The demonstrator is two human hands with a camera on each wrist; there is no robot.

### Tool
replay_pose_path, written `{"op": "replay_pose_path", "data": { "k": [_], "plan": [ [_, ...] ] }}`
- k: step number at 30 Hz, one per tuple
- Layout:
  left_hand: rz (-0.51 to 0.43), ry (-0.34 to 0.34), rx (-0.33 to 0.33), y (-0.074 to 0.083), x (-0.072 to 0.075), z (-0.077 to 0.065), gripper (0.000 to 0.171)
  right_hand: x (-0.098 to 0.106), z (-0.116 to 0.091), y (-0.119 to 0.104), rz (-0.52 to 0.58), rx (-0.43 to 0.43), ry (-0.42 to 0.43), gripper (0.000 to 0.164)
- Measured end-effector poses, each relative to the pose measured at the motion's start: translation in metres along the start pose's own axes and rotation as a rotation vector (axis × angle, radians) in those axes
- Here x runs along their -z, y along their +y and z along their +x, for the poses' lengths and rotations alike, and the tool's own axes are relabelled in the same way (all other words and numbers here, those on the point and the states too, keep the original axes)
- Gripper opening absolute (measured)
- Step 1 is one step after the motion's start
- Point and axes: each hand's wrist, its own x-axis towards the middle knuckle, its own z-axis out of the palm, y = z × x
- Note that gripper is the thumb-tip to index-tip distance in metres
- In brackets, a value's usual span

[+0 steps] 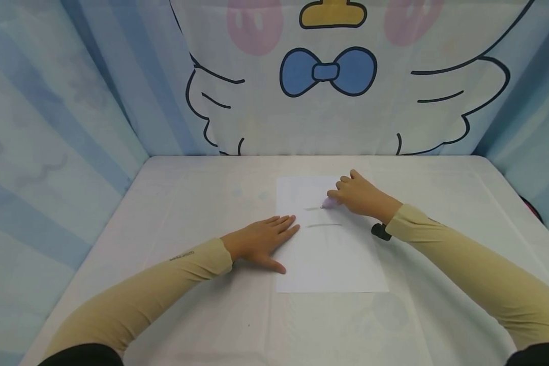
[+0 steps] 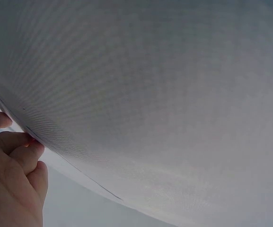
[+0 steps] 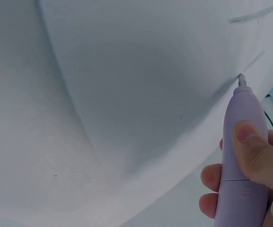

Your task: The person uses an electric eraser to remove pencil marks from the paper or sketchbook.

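A white sheet of paper lies on the table with two short grey strokes on it, the lower stroke being the longer in the head view. My right hand grips a lilac electric eraser, thumb along its body and fingers wrapped behind. Its narrow grey tip is at the end of the upper stroke. My left hand rests palm down with fingers spread, fingertips over the left edge of the paper. In the left wrist view its fingers are seen at the far left.
A white cloth covers the table. Patterned curtains stand along its back and both sides. A black wrist device hangs below the right cuff.
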Motion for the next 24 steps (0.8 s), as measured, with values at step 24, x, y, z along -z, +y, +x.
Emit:
{"op": "replay_pose_path", "data": {
  "k": [24],
  "plan": [
    [0.004, 0.010, -0.004, -0.0006, -0.0022, 0.0000, 0.103, 0.0008, 0.0069, -0.0043, -0.008, -0.007, -0.023, 0.020]
  ]
}}
